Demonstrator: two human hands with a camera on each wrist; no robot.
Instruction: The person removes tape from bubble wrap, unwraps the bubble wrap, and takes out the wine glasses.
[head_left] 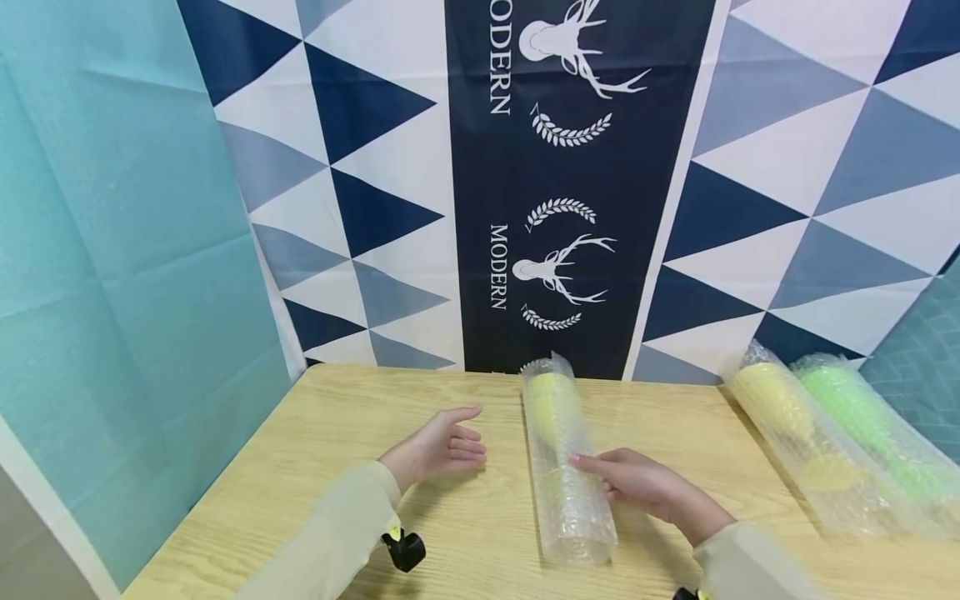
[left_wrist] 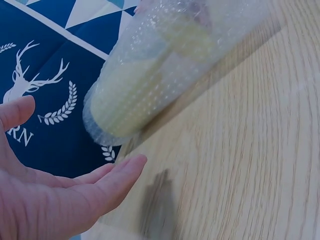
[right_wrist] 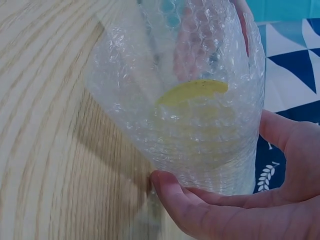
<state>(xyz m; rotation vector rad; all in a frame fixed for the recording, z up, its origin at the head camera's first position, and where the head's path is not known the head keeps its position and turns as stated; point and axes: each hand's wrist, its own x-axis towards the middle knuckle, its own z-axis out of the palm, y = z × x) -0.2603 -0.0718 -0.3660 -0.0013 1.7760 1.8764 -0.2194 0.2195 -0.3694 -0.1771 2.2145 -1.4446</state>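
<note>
A long bubble-wrap bundle [head_left: 558, 483] with something yellow inside lies lengthwise on the table. Its true shape is blurred by the wrap. My right hand [head_left: 645, 485] grips its right side, thumb on top and fingers curled round the lower side; the right wrist view shows the fingers [right_wrist: 170, 190] against the wrap [right_wrist: 200, 145]. To the left of the bundle and apart from it, my left hand [head_left: 437, 450] is held over the table with spread, relaxed fingers and nothing in it. In the left wrist view the bundle [left_wrist: 125, 100] is beyond those fingertips [left_wrist: 135, 165].
Two more bubble-wrapped bundles, one yellow [head_left: 780, 408] and one green [head_left: 855, 408], lie side by side at the table's right. Behind the wooden table [head_left: 360, 392] hangs a patterned cloth [head_left: 390, 192], with a teal cloth [head_left: 142, 250] on the left.
</note>
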